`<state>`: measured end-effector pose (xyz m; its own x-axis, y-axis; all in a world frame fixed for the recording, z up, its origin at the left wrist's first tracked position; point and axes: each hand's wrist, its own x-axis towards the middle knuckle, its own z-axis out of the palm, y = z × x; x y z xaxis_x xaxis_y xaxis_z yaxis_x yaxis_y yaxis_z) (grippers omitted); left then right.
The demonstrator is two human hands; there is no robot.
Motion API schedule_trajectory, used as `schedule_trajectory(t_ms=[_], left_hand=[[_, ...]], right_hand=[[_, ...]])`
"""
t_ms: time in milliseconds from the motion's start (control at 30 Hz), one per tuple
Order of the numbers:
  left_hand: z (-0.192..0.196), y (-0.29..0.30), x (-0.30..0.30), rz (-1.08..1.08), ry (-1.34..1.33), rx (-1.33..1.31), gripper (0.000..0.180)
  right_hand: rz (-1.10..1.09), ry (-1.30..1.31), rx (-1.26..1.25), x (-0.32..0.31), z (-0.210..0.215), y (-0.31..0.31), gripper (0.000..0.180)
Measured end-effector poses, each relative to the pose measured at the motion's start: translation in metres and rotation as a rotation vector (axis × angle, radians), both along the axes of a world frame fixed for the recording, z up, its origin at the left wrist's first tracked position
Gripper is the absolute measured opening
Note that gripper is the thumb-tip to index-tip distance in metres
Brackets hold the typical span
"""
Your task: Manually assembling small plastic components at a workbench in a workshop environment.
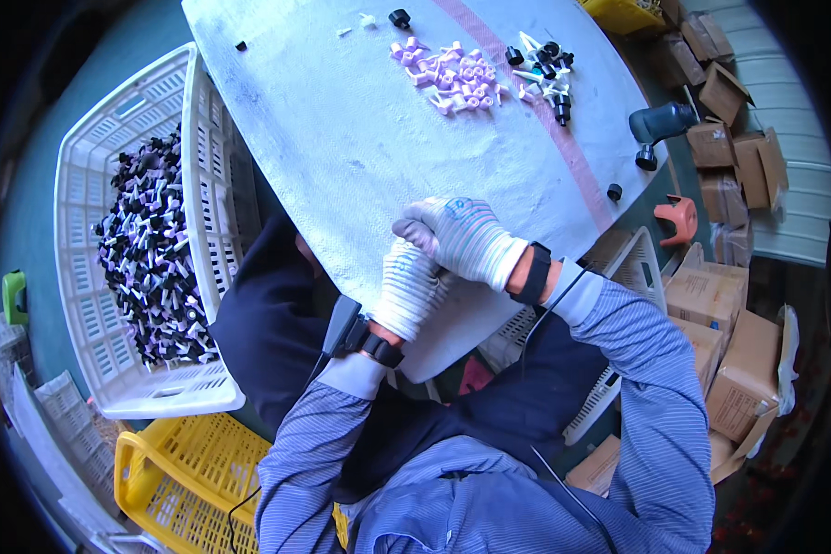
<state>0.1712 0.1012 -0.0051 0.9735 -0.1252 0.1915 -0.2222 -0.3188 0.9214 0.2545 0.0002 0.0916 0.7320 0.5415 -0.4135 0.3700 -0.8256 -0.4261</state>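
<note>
The gloved fingers of the right hand (471,235) curl in against those of the left hand (409,284), over the table's (332,157) near edge; from here I can't tell whether either grips anything. Farther across the tabletop lie the loose pink pieces (471,90), with black and white parts (561,100) to their right. Beyond the person's left arm, a white crate (148,399) holds a heap of small mixed pieces (152,240).

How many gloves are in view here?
2: one on the left hand, one on the right hand, close together at the white table's near edge. Others may be hidden.
</note>
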Motion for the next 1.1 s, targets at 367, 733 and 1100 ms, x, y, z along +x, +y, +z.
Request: schedule_trajectory(t_ms=[367, 733, 1100], left_hand=[[0.003, -0.002, 0.001, 0.008, -0.028, 0.035, 0.038], [-0.006, 0.006, -0.007, -0.059, 0.179, -0.069, 0.045], [0.003, 0.004, -0.004, 0.046, -0.011, -0.055, 0.023]], right_hand=[[-0.05, 0.067, 0.134, 0.002, 0.001, -0.007, 0.033], [0.037, 0.107, 0.04, 0.007, 0.0, 0.007, 0.038], [-0.051, 0.109, 0.025, 0.003, 0.001, 0.014, 0.044]])
